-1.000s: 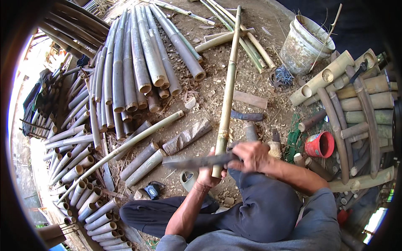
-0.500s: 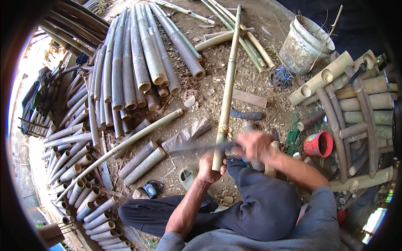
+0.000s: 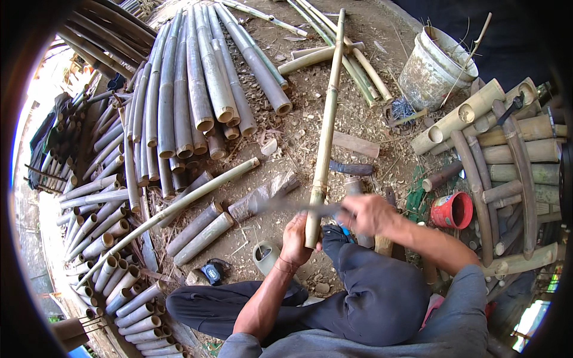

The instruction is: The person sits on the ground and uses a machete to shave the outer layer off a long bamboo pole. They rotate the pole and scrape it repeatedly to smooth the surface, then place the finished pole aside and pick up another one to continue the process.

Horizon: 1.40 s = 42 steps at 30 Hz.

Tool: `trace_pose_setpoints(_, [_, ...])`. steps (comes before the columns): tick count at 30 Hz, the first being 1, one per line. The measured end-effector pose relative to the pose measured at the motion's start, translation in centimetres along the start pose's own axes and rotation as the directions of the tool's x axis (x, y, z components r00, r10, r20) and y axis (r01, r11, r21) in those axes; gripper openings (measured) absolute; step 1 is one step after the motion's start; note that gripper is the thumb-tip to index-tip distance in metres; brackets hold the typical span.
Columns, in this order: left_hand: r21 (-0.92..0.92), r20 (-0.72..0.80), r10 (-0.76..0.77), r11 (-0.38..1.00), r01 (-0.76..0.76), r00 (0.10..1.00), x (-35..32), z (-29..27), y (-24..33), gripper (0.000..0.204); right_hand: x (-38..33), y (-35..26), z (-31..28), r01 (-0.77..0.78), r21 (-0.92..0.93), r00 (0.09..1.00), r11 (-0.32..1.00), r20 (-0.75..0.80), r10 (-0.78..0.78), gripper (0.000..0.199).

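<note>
A long pale bamboo pole slants away from me, its near end between my knees. My left hand is closed round it close to that cut end. In my right hand is a long-bladed knife. Its dark blade lies across the pole just above my left hand and is smeared by motion toward the tip, so whether the edge touches the bamboo cannot be told. My right fingers are wrapped round the handle, which they mostly hide. A short dark-sheathed or dark-handled piece lies beyond on the ground.
Stacked bamboo poles fill the left. A thin pole lies aslant before me, near short bamboo lengths and a tape measure. At right stand a white bucket, a red pot and bamboo frames.
The knife has turned slightly, its blurred tip now a little higher. My right hand has shifted slightly right and down. A yellowish bamboo piece now shows near the bucket's foot.
</note>
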<state>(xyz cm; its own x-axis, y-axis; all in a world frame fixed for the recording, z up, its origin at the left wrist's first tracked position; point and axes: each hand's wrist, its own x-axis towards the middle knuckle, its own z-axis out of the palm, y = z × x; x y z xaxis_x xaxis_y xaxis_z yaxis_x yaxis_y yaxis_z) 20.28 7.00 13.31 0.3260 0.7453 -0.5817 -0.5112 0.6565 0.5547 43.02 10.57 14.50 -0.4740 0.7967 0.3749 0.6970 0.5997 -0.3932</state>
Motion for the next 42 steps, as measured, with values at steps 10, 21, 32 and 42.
trace_pose_setpoints(10, [0.321,0.158,0.248,0.903,-0.287,0.956,0.1,-1.3,-1.4,0.039,-0.6,-1.4,0.2,-0.009,0.005,1.0,1.0,-0.006,0.009,0.062])
trace_pose_setpoints(21, [-0.017,0.192,-0.13,0.991,0.136,0.973,-0.9,-1.1,-0.9,0.049,1.2,4.1,-2.0,-0.614,-0.099,0.778,0.783,0.088,0.622,0.06])
trace_pose_setpoints(32, [-0.155,0.078,-0.186,0.968,0.196,0.98,-0.3,0.8,-0.3,0.047,-1.6,-0.7,1.8,-0.336,0.13,0.941,0.933,0.001,0.339,0.062])
trace_pose_setpoints(42, [-0.026,0.048,-0.153,0.988,0.155,0.987,-0.9,1.6,-0.4,0.054,-2.0,-0.5,0.4,-0.262,0.148,0.964,0.954,0.079,0.252,0.059])
